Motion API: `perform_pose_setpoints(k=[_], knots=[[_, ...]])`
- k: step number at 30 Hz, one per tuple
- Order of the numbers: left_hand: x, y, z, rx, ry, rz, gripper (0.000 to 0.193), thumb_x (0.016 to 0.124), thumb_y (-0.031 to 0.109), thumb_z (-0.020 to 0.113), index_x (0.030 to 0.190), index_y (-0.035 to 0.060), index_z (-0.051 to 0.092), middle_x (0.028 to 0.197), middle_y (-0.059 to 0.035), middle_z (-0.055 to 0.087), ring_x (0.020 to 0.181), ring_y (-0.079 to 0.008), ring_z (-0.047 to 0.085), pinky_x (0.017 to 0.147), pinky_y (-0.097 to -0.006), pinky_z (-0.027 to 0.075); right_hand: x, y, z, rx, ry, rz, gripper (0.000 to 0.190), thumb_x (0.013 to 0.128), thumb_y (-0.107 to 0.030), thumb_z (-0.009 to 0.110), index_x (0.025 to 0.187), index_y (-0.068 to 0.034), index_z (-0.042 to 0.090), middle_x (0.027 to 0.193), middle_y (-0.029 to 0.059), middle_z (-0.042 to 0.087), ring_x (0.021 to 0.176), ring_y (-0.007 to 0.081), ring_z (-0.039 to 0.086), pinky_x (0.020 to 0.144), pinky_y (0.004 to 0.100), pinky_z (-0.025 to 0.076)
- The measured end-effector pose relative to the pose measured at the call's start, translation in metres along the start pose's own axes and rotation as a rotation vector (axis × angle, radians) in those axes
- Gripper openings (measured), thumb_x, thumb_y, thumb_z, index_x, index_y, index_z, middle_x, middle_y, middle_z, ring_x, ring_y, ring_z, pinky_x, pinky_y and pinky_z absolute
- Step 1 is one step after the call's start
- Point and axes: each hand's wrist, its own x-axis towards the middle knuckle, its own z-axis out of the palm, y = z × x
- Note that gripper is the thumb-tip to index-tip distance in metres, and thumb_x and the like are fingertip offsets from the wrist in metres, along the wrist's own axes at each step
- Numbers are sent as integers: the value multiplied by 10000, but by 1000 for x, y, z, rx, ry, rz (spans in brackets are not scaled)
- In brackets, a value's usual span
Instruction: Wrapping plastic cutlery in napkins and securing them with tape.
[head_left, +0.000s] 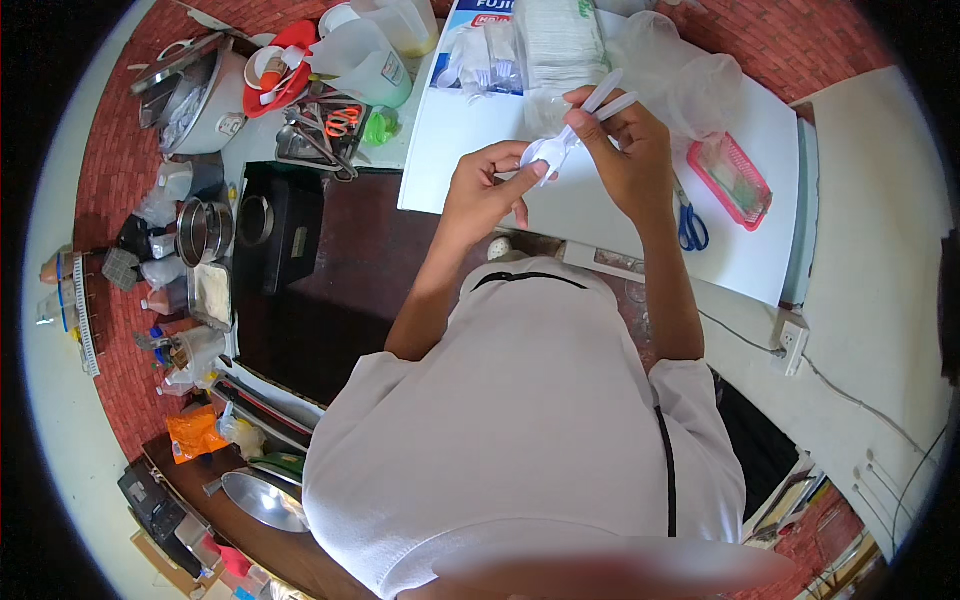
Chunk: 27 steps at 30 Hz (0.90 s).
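My left hand (487, 184) pinches the head end of a white plastic spoon (553, 152) between thumb and fingers. With my right hand (626, 150) I grip the handles near their upper ends. A second white utensil, seemingly a plastic fork (621, 105), lies against the spoon, its handle splayed from the spoon's. Both are held above the white tabletop (480, 124). Beyond them is a stack of white packaged goods (562, 45), with plastic-wrapped spoons and forks (480, 64) to its left. Blue-handled scissors (691, 225) lie beside my right forearm, partly hidden by it.
A pink plastic basket (727, 180) with clear film inside sits at the right of the table, near crumpled clear plastic bags (675, 71). At left are a metal tray of utensils (322, 135), a plastic pitcher (364, 64) and a large pot (202, 101). A wall outlet (791, 341) has cords.
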Motion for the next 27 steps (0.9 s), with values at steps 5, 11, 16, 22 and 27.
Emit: perform_pose_setpoints(k=[5,11,16,22,27], knots=[[2,-4,-2,31,15,-25,242,900,160,644,1021,-49,642,840,-83,686,468,-86,546,410,-215,423,-1,4,-2,-13,-126,75,217,851,-214,701,963,-29,699,790,55,698,648,85,576,625,242,455],[2,-11,2,203,135,70,248,919,182,625,1037,-31,674,865,-93,687,482,-89,552,435,-222,401,0,-12,-7,-153,-133,60,200,838,-205,710,941,-34,710,736,55,692,624,95,573,620,257,457],[6,-16,-2,433,139,346,261,916,187,630,1087,-4,677,808,-75,678,520,-69,504,461,-222,380,-1,1,-10,-111,-107,79,192,846,-199,702,957,-43,711,736,61,695,669,100,614,636,256,470],[5,-22,-10,137,16,133,242,924,144,613,1088,-28,664,744,-61,667,485,-55,452,438,-221,352,1,3,-16,-3,-115,76,173,871,-167,679,976,-30,692,798,62,705,745,111,652,684,254,494],[6,-16,-2,47,136,111,183,912,111,624,1013,-31,678,726,-42,659,471,-57,472,422,-214,360,0,2,-17,-15,-75,69,177,869,-166,682,972,-21,686,787,55,699,734,110,640,680,254,491]])
